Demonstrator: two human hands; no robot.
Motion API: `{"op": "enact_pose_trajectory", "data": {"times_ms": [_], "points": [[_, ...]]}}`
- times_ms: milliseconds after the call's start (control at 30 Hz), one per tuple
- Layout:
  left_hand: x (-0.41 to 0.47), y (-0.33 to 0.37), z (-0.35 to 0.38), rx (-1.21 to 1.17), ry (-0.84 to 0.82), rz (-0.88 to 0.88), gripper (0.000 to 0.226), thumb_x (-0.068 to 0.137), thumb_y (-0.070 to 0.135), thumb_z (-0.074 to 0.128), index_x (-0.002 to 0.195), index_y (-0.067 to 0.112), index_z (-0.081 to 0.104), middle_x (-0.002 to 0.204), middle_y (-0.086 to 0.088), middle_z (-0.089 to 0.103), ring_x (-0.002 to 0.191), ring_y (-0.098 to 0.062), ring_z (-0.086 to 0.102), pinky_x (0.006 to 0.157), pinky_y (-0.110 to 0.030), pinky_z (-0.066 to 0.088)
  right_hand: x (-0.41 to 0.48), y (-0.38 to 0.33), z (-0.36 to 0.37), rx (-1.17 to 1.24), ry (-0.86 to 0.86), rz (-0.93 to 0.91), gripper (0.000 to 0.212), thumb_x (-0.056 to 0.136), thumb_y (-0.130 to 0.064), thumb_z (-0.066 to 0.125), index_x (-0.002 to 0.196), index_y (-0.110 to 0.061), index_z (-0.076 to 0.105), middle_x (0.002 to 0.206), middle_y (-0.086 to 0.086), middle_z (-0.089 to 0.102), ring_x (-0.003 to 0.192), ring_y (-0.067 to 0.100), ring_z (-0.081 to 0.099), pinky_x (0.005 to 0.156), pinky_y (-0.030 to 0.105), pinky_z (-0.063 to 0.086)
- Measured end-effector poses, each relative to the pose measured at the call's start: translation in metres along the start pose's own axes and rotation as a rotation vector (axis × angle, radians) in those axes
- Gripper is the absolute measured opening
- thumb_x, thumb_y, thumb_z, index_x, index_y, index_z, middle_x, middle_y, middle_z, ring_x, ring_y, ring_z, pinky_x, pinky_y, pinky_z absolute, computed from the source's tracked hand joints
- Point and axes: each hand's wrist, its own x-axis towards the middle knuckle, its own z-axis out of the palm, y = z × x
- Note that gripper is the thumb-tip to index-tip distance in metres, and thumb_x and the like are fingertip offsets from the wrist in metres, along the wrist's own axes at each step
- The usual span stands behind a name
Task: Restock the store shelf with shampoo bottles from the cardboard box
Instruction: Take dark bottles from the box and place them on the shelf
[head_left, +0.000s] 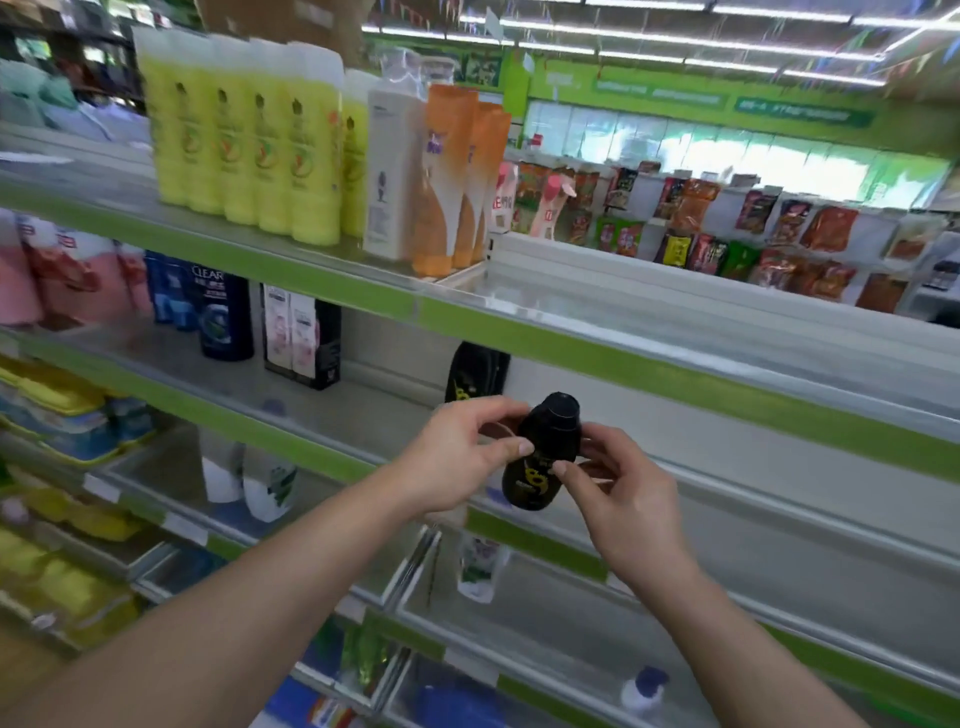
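A black shampoo bottle (545, 457) with a gold emblem hangs in front of the second shelf (332, 410), its round cap tilted toward me. My left hand (457, 452) pinches it from the left, thumb on its front. From the right, my right hand (618, 493) pinches the bottle's side with thumb and fingertips. A second black bottle (475, 371) of the same kind stands on that shelf just behind. The cardboard box is out of view.
The top shelf (649, 317) carries yellow bottles (260, 145), a white bottle (392, 176) and orange bottles (457, 182). Dark blue bottles (218, 312) and white boxes (296, 335) stand left on the second shelf. Lower shelves hold white-green bottles (262, 488). A snack rack (727, 234) stands behind.
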Motion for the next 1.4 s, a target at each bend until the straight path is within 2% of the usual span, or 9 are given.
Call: {"op": "enact_pose_trajectory", "data": {"times_ms": [100, 300, 400, 500, 600, 833, 1067, 1267, 1400], "points": [[0.023, -0.025, -0.02, -0.054, 0.01, -0.016, 0.033, 0.09, 0.012, 0.069, 0.121, 0.023, 0.066, 0.105, 0.008, 0.071, 0.095, 0.0, 0.065, 0.081, -0.006, 0.047, 0.027, -0.003, 0.031, -0.047, 0.02, 0.031, 0.034, 0.088, -0.023, 0.073, 0.119, -0.035, 0.061, 0.096, -0.023, 0.069, 0.089, -0.002, 0.067, 0.085, 0.035, 0.058], [0.054, -0.072, -0.047, -0.052, 0.015, -0.128, 0.038, 0.09, 0.023, 0.071, 0.127, 0.023, 0.064, 0.112, 0.005, 0.073, 0.103, -0.01, 0.068, 0.099, -0.038, 0.053, 0.068, 0.0, 0.08, -0.154, -0.011, 0.104, 0.035, 0.088, -0.028, 0.071, 0.122, -0.026, 0.063, 0.1, -0.007, 0.074, 0.091, 0.011, 0.07, 0.085, 0.041, 0.058], [0.062, -0.086, -0.056, -0.006, -0.007, -0.145, 0.04, 0.092, 0.026, 0.068, 0.131, 0.022, 0.062, 0.12, 0.006, 0.069, 0.108, -0.007, 0.064, 0.095, -0.022, 0.049, 0.082, 0.0, 0.095, -0.207, -0.058, 0.125, 0.037, 0.09, -0.029, 0.069, 0.125, -0.025, 0.062, 0.101, -0.009, 0.074, 0.091, 0.011, 0.071, 0.084, 0.037, 0.058], [0.067, -0.094, -0.064, 0.036, -0.02, -0.132, 0.038, 0.093, 0.024, 0.065, 0.131, 0.023, 0.062, 0.117, 0.01, 0.068, 0.104, -0.004, 0.061, 0.076, -0.001, 0.039, 0.092, 0.002, 0.105, -0.217, -0.089, 0.149, 0.037, 0.091, -0.027, 0.068, 0.127, -0.023, 0.061, 0.106, -0.008, 0.074, 0.097, 0.013, 0.07, 0.086, 0.035, 0.057], [0.072, -0.102, -0.066, 0.003, -0.005, -0.137, 0.034, 0.093, 0.02, 0.065, 0.127, 0.022, 0.064, 0.111, 0.011, 0.067, 0.096, 0.0, 0.06, 0.069, 0.004, 0.039, 0.097, 0.006, 0.116, -0.189, -0.073, 0.182, 0.035, 0.091, -0.026, 0.068, 0.126, -0.025, 0.062, 0.103, -0.008, 0.074, 0.092, 0.013, 0.07, 0.083, 0.032, 0.057], [0.083, -0.12, -0.068, -0.145, 0.066, -0.174, 0.032, 0.089, 0.011, 0.07, 0.121, 0.014, 0.069, 0.107, 0.003, 0.073, 0.095, -0.005, 0.068, 0.076, -0.003, 0.047, 0.105, 0.014, 0.137, -0.069, -0.003, 0.236, 0.032, 0.089, -0.025, 0.069, 0.12, -0.028, 0.064, 0.101, -0.01, 0.075, 0.086, 0.009, 0.071, 0.075, 0.04, 0.061], [0.087, -0.129, -0.067, -0.17, 0.139, -0.203, 0.03, 0.084, 0.005, 0.074, 0.111, 0.016, 0.069, 0.099, -0.002, 0.073, 0.091, -0.014, 0.069, 0.083, -0.017, 0.052, 0.113, 0.018, 0.149, -0.062, 0.007, 0.238, 0.03, 0.09, -0.024, 0.068, 0.118, -0.032, 0.063, 0.105, -0.011, 0.073, 0.086, 0.007, 0.071, 0.081, 0.031, 0.059], [0.088, -0.13, -0.066, -0.099, 0.156, -0.178, 0.029, 0.085, 0.007, 0.072, 0.113, 0.018, 0.07, 0.097, 0.002, 0.072, 0.088, -0.005, 0.066, 0.068, 0.0, 0.044, 0.116, 0.015, 0.152, -0.035, 0.019, 0.291, 0.03, 0.089, -0.02, 0.067, 0.117, -0.032, 0.064, 0.105, -0.009, 0.073, 0.089, 0.011, 0.071, 0.079, 0.028, 0.058], [0.089, -0.13, -0.063, -0.047, 0.192, -0.162, 0.03, 0.084, 0.006, 0.072, 0.112, 0.018, 0.069, 0.096, 0.001, 0.072, 0.086, -0.011, 0.067, 0.074, -0.009, 0.048, 0.115, 0.015, 0.154, -0.07, 0.024, 0.292, 0.03, 0.088, -0.02, 0.066, 0.116, -0.033, 0.063, 0.107, -0.007, 0.073, 0.091, 0.015, 0.071, 0.083, 0.033, 0.058]]}}
